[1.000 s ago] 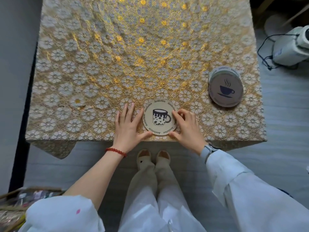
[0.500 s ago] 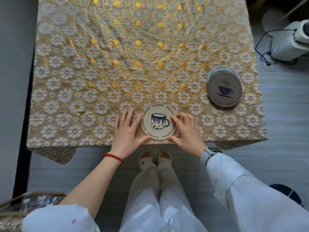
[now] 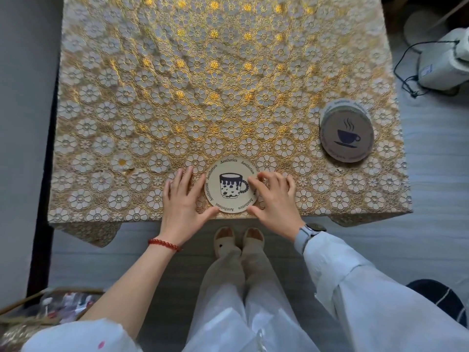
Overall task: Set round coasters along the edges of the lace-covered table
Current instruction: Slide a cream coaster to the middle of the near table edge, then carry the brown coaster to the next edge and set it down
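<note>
A cream round coaster (image 3: 228,185) printed with a spotted mug lies flat at the middle of the near edge of the gold lace-covered table (image 3: 203,85). My left hand (image 3: 181,199) rests flat against its left rim, thumb under the lower edge. My right hand (image 3: 275,196) touches its right rim with curled fingertips, covering part of the mug handle. A stack of round coasters (image 3: 346,134), topped by a brown one with a steaming cup, sits near the table's right edge.
A white device with a black cable (image 3: 441,64) stands on the floor to the right of the table. A basket of clutter (image 3: 45,308) lies at the lower left. My legs and slippers (image 3: 237,240) are just below the near edge.
The coaster has slid slightly nearer the table's front edge between both hands. My right fingers have curled further onto its right rim.
</note>
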